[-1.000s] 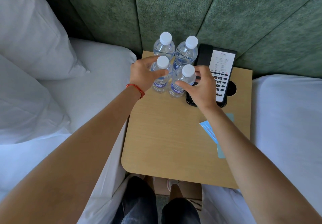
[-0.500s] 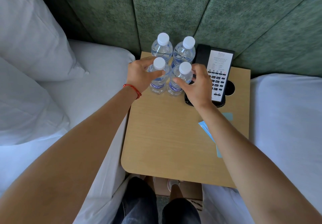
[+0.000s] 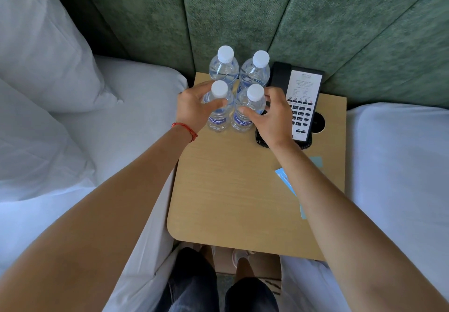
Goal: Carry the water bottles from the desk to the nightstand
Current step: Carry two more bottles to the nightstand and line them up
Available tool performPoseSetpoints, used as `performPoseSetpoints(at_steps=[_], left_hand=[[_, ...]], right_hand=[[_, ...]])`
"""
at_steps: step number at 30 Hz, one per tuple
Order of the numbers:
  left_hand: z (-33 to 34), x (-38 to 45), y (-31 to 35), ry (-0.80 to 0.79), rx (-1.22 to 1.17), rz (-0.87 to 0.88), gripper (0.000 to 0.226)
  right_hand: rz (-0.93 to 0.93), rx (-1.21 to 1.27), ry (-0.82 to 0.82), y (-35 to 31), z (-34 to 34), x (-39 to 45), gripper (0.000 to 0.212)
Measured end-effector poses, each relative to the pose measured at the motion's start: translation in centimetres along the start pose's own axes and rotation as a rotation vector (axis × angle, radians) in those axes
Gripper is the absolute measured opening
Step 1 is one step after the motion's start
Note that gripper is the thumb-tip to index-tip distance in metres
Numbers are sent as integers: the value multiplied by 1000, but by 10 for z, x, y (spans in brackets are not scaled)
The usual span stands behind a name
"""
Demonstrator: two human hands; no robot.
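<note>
Several clear water bottles with white caps stand upright in a tight square at the back of the wooden nightstand point(image 3: 230, 190). My left hand point(image 3: 194, 107) wraps the front left bottle point(image 3: 218, 114), thumb across its front. My right hand point(image 3: 272, 117) holds the front right bottle point(image 3: 247, 112) with thumb and fingers on its shoulder. Both front bottles rest on the tabletop. The back left bottle point(image 3: 224, 68) and back right bottle point(image 3: 256, 72) stand free just behind them.
A black desk phone point(image 3: 303, 102) lies right of the bottles, partly under my right wrist. A blue card point(image 3: 286, 180) lies near the right edge. White beds point(image 3: 398, 170) flank the nightstand, pillows point(image 3: 43, 51) at left, a green padded wall point(image 3: 243, 15) behind.
Both hands have eased the two front bottles slightly back toward the rear pair and set them down; the grips look a little looser than a second ago.
</note>
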State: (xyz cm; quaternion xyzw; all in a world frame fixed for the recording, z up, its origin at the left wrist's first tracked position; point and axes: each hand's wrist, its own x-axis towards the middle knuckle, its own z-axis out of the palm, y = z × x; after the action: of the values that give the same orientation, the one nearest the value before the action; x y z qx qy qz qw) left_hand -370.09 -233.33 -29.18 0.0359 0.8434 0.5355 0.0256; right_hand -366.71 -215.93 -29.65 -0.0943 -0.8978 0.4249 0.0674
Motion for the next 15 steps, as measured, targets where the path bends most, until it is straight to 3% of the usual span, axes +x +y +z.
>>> performPoseSetpoints(at_steps=[15], left_hand=[[0,6,-1,-24,-8,-24,40]], right_hand=[[36,-6,15,-4,1,-3,57]])
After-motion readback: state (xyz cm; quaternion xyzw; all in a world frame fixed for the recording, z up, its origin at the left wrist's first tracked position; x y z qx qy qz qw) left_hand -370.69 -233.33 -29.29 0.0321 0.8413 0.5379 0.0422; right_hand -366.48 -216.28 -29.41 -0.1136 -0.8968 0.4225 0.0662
